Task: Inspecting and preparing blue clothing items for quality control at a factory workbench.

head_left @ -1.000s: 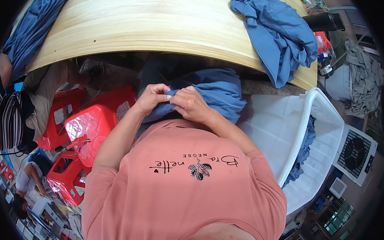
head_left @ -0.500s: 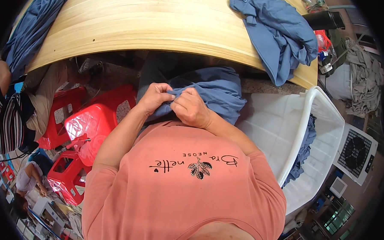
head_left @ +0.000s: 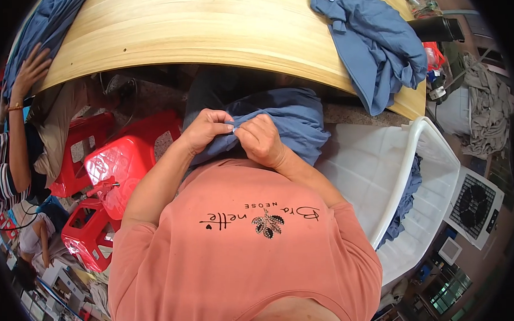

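A blue cloth garment lies bunched across my lap, below the table's front edge. My left hand pinches its near edge between thumb and forefinger. Close beside it, my right hand is closed on the same garment with the fingers curled. Between the two thumbs shows a small pale spot, too tiny to make out. Folds of cloth and my own fingers hide the rest of the gripped part.
Ahead is a wooden table, with another blue garment hanging over its right edge. A white plastic tub holding blue cloth stands at my right. Red plastic stools are on the left, near a co-worker's hand on blue cloth.
My right hand has shifted slightly right and turned, opening a small gap between my hands where the pale spot shows. The co-worker's arm at left has reached up onto the cloth.
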A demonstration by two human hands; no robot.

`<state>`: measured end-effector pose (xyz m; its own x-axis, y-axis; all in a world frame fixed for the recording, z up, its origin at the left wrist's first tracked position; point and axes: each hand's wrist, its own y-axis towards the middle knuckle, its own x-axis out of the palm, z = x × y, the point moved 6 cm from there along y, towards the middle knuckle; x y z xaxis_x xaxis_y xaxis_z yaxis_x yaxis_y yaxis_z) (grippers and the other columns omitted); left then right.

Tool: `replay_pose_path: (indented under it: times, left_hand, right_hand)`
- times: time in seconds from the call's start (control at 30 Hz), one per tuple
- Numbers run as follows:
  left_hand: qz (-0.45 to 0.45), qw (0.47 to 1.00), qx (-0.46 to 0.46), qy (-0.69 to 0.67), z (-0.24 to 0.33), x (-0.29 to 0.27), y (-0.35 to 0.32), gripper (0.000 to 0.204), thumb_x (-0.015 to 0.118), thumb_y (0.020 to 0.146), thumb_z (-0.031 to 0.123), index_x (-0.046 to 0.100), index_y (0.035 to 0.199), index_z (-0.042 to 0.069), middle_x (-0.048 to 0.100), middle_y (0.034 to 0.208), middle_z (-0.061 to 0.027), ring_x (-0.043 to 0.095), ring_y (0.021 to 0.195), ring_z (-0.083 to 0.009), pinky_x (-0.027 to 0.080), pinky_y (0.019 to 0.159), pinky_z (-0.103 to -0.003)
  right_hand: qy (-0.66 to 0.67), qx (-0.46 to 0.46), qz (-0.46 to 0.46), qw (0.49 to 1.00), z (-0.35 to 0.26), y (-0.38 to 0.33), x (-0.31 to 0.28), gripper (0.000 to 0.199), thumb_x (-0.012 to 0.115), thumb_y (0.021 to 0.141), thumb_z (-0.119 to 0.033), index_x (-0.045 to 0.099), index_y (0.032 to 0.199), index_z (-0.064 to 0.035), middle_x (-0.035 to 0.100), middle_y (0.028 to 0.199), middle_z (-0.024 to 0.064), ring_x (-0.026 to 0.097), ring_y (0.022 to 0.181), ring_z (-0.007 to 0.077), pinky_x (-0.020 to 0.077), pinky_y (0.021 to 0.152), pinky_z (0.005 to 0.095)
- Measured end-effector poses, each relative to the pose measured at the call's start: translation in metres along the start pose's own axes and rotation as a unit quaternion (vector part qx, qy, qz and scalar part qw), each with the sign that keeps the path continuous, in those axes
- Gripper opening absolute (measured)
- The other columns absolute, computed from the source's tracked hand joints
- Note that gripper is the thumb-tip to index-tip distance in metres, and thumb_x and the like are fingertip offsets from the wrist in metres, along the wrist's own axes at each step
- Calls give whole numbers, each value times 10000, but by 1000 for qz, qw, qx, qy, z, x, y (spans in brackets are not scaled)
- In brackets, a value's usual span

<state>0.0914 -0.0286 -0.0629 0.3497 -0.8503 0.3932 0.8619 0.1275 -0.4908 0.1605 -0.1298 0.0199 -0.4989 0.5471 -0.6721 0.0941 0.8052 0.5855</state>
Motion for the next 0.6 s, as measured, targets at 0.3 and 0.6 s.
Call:
replay_pose_path:
  times: [0.3,0.6]
  left_hand:
    - [30,999,34,12,0,-1,-1,58,597,751,-5,631,798,-9,590,698,14,498,622,-39,412,570,-185]
    - [68,985,94,130,6,0,-5,75,602,750,-10,631,819,-12,611,688,-9,526,639,-46,429,567,-197]
  right_hand:
    - [17,62,-40,997,8,-1,7,146,586,641,8,576,782,-32,540,692,55,515,613,217,380,590,310]
    - [205,380,-130,893,41,-17,26,104,607,673,-19,572,770,-23,602,727,110,583,649,273,463,607,331]
